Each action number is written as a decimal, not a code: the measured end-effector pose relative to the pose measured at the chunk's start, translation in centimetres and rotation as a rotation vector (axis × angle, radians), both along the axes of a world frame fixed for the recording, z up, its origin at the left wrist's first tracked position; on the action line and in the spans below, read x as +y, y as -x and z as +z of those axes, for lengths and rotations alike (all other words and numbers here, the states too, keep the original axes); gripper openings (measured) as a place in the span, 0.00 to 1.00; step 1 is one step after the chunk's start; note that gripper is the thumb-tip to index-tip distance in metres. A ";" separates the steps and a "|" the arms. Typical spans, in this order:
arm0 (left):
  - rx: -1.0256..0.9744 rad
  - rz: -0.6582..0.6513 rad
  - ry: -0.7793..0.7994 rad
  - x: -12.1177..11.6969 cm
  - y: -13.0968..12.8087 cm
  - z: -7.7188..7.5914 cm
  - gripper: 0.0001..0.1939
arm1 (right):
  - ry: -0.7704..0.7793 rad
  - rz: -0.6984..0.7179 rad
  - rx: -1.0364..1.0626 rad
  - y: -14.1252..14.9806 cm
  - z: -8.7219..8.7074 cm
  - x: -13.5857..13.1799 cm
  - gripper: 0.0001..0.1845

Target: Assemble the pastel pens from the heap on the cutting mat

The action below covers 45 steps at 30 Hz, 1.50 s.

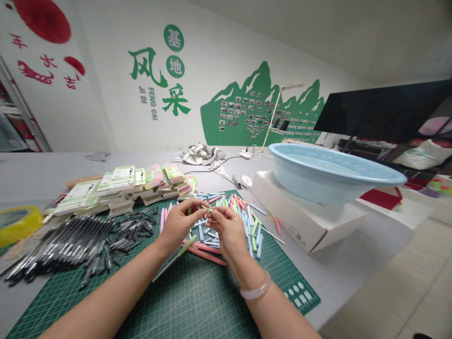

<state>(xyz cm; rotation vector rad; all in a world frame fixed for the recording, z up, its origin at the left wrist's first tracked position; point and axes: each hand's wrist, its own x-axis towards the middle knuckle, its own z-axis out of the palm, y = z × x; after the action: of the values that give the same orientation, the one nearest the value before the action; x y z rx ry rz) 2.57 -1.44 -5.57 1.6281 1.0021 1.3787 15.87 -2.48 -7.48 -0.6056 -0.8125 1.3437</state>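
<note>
My left hand (180, 221) and my right hand (228, 226) meet above a green cutting mat (197, 296). Both pinch a thin pen part (205, 207) between their fingertips. A pale green pen barrel (187, 245) pokes out below my left hand, which seems to hold it too. Beneath the hands lies a heap of pastel pen barrels (243, 216) in pink, blue and green. A pale bangle (256, 289) circles my right wrist.
A pile of black pen refills (74, 245) lies on the mat's left. Stacked small boxes (123, 186) sit behind it. A yellow tape roll (17, 223) is at far left. A light blue basin (328, 172) rests on a white box (303, 216) at right.
</note>
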 end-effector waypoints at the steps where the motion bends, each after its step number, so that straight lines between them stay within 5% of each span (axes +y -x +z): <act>1: -0.001 -0.001 -0.002 0.0 0.0 0.0 0.10 | 0.004 0.009 0.008 0.0 0.0 0.0 0.08; 11: -0.003 0.005 -0.026 -0.1 0.0 -0.2 0.10 | 0.007 0.034 0.019 0.1 0.3 -0.1 0.08; 23: -0.222 -0.065 0.138 -0.2 -0.6 -0.2 0.10 | -0.050 0.021 -0.075 0.1 0.1 -0.4 0.08; 45: -0.365 -0.185 0.180 -0.9 -0.9 1.0 0.12 | -0.235 -0.162 -0.436 -0.2 1.4 -1.6 0.09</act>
<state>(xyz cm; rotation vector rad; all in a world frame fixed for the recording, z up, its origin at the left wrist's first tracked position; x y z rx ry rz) 3.49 -2.37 -4.52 1.2460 0.7191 1.3548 16.09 -4.06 -6.06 -0.7721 -1.2275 0.9616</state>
